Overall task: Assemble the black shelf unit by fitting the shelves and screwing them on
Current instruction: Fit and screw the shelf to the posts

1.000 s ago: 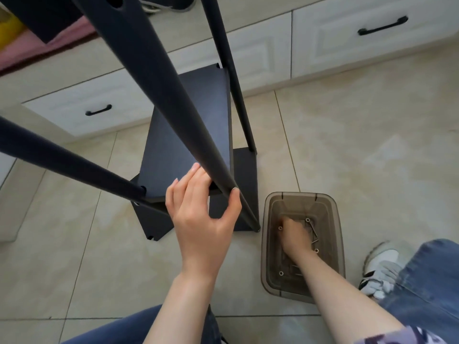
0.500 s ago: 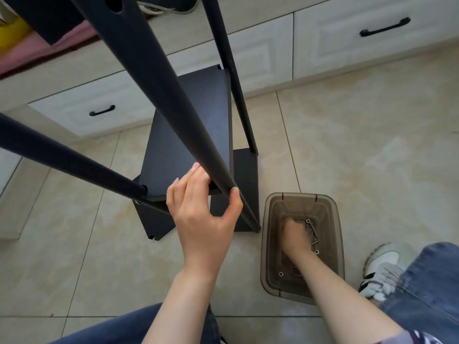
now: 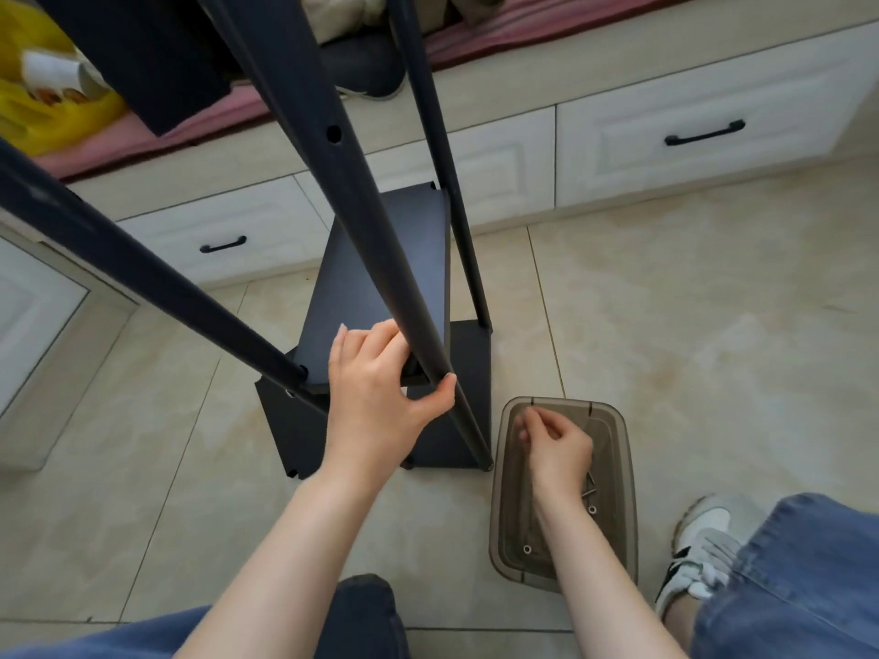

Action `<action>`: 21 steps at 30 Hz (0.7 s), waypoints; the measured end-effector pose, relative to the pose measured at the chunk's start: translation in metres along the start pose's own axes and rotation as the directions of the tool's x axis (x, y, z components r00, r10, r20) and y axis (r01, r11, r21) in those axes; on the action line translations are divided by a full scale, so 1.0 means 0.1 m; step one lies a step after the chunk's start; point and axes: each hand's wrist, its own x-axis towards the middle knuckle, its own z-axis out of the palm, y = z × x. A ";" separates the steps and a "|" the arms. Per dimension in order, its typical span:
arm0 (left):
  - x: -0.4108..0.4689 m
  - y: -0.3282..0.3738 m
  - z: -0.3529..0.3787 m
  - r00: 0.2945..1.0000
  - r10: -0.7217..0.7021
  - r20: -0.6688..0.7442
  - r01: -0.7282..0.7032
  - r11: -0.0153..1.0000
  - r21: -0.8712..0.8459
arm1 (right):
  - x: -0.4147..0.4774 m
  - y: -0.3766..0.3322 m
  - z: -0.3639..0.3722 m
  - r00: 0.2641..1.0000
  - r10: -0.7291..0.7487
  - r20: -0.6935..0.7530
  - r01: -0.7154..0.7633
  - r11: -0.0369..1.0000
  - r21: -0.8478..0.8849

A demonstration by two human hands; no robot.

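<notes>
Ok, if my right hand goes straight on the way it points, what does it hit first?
Likely the plastic bin's far-left wall, unless the right hand clears it; then the black leg.

Beige tiled floor [image 3: 689,325] meets white drawers [image 3: 704,130] with black handles [image 3: 704,134].

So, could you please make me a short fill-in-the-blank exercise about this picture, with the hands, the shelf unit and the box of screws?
1. The left hand grips a black ____ of the shelf unit.
2. The ____ hand is above the brown translucent box.
3. Loose screws lie ____ the box.
4. The white drawers have ____ handles.
Missing words: pole; right; inside; black.
</notes>
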 end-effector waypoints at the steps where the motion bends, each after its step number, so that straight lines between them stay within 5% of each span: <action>1: 0.04 -0.01 -0.03 0.999 0.003 0.035 -0.003 1.000 -0.010 | -0.03 -0.10 0.01 1.000 -0.021 -0.002 0.021 0.999 0.045; 6: 0.23 -0.04 -0.15 0.958 -0.062 0.279 0.040 0.996 0.083 | -0.22 -0.58 0.14 0.978 -0.141 0.153 0.114 0.978 0.173; 10: 0.35 -0.09 -0.17 0.836 -0.203 0.510 0.108 0.972 0.210 | -0.35 -0.73 0.29 0.937 -0.187 0.294 0.163 0.981 0.104; 21: 0.54 -0.25 -0.32 0.750 -0.241 0.615 0.126 0.966 0.225 | -0.41 -0.78 0.58 0.843 -0.204 0.498 0.273 0.960 -0.069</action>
